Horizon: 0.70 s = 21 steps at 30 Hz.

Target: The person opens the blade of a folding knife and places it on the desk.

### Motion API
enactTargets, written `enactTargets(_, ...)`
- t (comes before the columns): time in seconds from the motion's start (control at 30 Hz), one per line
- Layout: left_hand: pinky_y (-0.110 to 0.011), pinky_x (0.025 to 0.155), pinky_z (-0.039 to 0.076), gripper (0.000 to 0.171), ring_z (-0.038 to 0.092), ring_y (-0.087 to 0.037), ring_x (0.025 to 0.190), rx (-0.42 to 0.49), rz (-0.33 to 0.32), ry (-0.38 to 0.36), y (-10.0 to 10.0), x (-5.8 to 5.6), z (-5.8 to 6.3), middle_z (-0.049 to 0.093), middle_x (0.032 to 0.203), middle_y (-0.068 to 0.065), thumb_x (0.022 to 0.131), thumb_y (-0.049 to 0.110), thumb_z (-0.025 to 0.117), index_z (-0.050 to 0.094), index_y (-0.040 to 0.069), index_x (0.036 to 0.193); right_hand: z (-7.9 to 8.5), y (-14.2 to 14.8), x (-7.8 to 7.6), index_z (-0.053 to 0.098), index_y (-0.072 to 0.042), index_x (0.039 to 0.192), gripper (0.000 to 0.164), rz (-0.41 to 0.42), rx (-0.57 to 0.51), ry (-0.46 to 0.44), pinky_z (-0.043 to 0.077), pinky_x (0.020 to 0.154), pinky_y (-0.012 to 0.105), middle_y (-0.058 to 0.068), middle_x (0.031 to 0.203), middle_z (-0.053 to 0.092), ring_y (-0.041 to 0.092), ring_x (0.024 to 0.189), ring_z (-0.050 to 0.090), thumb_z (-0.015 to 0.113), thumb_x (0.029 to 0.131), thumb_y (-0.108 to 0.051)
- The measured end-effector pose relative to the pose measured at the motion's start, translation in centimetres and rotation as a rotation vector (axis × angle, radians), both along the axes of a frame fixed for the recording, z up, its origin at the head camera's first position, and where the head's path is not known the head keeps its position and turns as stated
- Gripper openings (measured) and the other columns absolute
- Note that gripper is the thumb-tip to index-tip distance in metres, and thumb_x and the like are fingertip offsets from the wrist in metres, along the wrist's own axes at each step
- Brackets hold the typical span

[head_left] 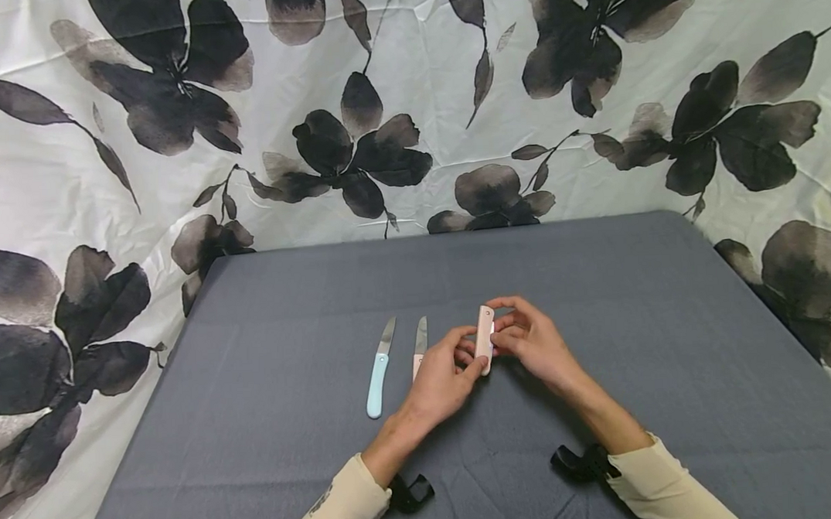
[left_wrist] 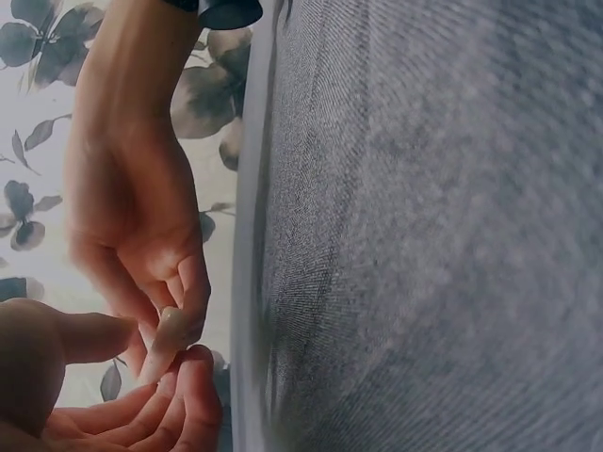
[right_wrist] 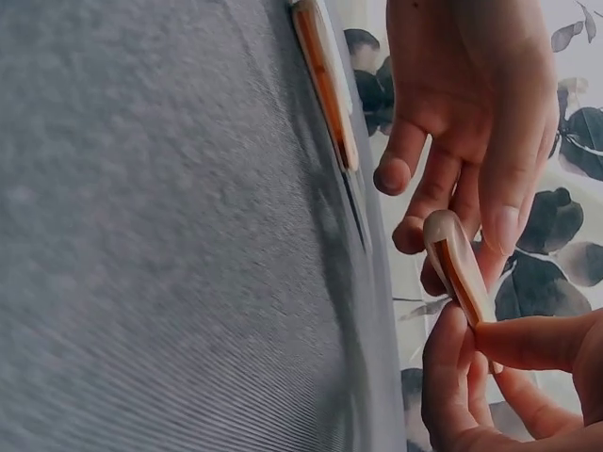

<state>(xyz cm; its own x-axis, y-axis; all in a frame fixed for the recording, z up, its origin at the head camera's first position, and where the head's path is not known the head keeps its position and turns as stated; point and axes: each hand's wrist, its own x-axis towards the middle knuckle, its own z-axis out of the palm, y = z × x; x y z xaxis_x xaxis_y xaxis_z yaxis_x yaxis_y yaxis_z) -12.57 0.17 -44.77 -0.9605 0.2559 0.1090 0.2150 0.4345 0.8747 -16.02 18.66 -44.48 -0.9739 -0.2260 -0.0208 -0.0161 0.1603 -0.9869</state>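
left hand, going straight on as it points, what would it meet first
Past the pink knife it holds, the left hand would most likely meet the right hand, which pinches that same knife; exact depth is hard to judge.

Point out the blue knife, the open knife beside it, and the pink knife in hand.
Blue knife (head_left: 379, 373): head view, upper handle.
Open knife (head_left: 421, 337): head view, blade.
Pink knife (head_left: 484, 334): head view, flat side of the handle.
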Motion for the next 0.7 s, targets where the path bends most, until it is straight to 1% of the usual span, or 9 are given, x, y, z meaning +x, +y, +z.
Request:
enactTargets(0.2,-0.021,0.072,0.054,0.048,0.071,-0.018,0.09,0.028,0.004,-0.013,-0.19,-0.16,-0.08,0.074,0.116,-0.013,0.1,0.01,0.069,0.055,0.003,0.145,-0.63,-0.35,0.43,0.053,0.0,0.143,0.049,0.025,-0.017,0.027,0.063,0.077,0.032,0.021,0.106,0.061,0.008,0.082,0.07,0.063,0.096,0.01)
enactTargets(0.33,-0.022,0.074,0.056,0.054,0.072,-0.019,0.092,0.045,0.012,-0.011,-0.24,-0.24,-0.08,0.072,0.117,-0.014,0.098,0.006,0.07,0.052,0.006,0.149,-0.76,-0.51,0.59,0.052,0.0,0.144,0.049,0.047,-0.028,0.043,0.063,0.078,0.033,0.023,0.108,0.06,0.008,0.082,0.07,0.063,0.097,0.009)
enactTargets(0.47,-0.023,0.074,0.058,0.057,0.073,-0.022,0.095,0.058,0.022,-0.02,-0.27,-0.25,0.03,0.072,0.118,-0.015,0.097,0.004,0.071,0.052,0.008,0.151,-0.69,-0.54,0.66,0.052,0.0,0.144,0.049,0.062,-0.038,0.057,0.063,0.079,0.036,0.025,0.109,0.06,0.008,0.082,0.069,0.062,0.098,0.009)
enactTargets(0.7,-0.023,0.073,0.057,0.056,0.073,-0.021,0.095,0.064,0.023,-0.035,-0.34,-0.25,0.14,0.073,0.116,-0.014,0.097,0.003,0.07,0.054,0.011,0.15,-0.61,-0.44,0.76,0.053,0.001,0.143,0.047,0.068,-0.047,0.079,0.062,0.077,0.034,0.027,0.109,0.059,0.008,0.081,0.069,0.063,0.097,0.009)
